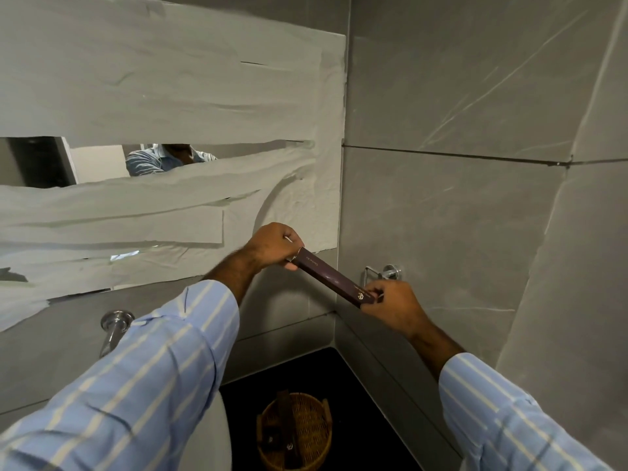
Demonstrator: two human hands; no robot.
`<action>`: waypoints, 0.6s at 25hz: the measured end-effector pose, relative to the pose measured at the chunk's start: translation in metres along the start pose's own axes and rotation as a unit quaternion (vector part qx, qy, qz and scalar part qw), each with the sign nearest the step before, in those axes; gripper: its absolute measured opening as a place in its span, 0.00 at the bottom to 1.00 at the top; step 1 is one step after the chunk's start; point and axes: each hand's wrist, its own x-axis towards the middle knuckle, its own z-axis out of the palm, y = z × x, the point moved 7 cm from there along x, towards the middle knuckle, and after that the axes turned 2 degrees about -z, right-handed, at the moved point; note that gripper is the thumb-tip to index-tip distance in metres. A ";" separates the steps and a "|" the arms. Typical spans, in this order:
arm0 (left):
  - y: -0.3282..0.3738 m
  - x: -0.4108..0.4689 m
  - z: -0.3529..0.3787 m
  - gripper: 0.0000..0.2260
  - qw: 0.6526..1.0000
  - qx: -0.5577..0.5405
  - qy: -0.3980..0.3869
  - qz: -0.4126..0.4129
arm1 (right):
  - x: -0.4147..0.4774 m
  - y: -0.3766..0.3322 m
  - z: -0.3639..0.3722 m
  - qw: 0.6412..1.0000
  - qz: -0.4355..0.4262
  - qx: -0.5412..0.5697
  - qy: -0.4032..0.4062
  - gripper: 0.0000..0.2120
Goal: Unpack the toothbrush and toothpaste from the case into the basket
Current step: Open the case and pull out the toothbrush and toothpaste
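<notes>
Grey stone-look tiles line a bathroom corner where paper strips cover most of the mirror (163, 96), as a person in a striped blue shirt holds a slim dark-maroon dental kit box (334, 282) up at chest height, well above the black countertop (353, 379). The box's long axis slants from upper left down to lower right, spanning the gap between both hands. The left hand (273, 246) is closed around the upper end, fingers curled over the top and thumb beneath. The right hand (390, 304) pinches the lower end, the one bearing a small gold logo, with fingertips at what appears to be the end flap. Whether that flap is open cannot be told, and no toothbrush or toothpaste is visible outside the box. The woven wicker basket (295, 431) sits far below on the countertop, nearly straight under the hands, with small dark items already inside. The right hand appears better placed to draw out the contents, likely the next step.
</notes>
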 end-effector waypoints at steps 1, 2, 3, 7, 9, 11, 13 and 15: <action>0.000 0.000 0.000 0.09 1.000 -0.016 0.011 0.001 | 0.001 0.001 0.001 1.000 0.003 0.002 -0.003 0.18; -0.002 0.000 0.000 0.10 0.999 -0.041 0.015 -0.001 | 0.001 0.003 0.002 1.000 0.008 0.009 -0.006 0.19; -0.002 -0.001 0.002 0.11 0.998 -0.067 0.011 -0.003 | 0.001 0.003 0.004 1.000 0.012 0.018 -0.006 0.19; -0.009 -0.005 0.003 0.12 0.991 -0.133 0.026 -0.008 | -0.001 0.016 0.016 0.975 0.118 0.186 0.033 0.19; -0.013 -0.007 0.002 0.12 0.983 -0.168 0.072 -0.009 | -0.006 0.011 0.046 0.862 0.234 0.448 -0.024 0.22; -0.023 -0.008 0.007 0.12 0.972 -0.218 0.089 -0.026 | -0.006 -0.014 0.069 0.713 0.274 0.641 -0.080 0.25; -0.033 -0.013 0.017 0.13 0.961 -0.263 0.071 -0.046 | 0.002 -0.035 0.074 0.612 0.263 0.742 -0.068 0.24; -0.038 -0.019 0.024 0.13 0.955 -0.290 0.040 -0.054 | 0.009 -0.043 0.071 0.555 0.255 0.792 -0.013 0.22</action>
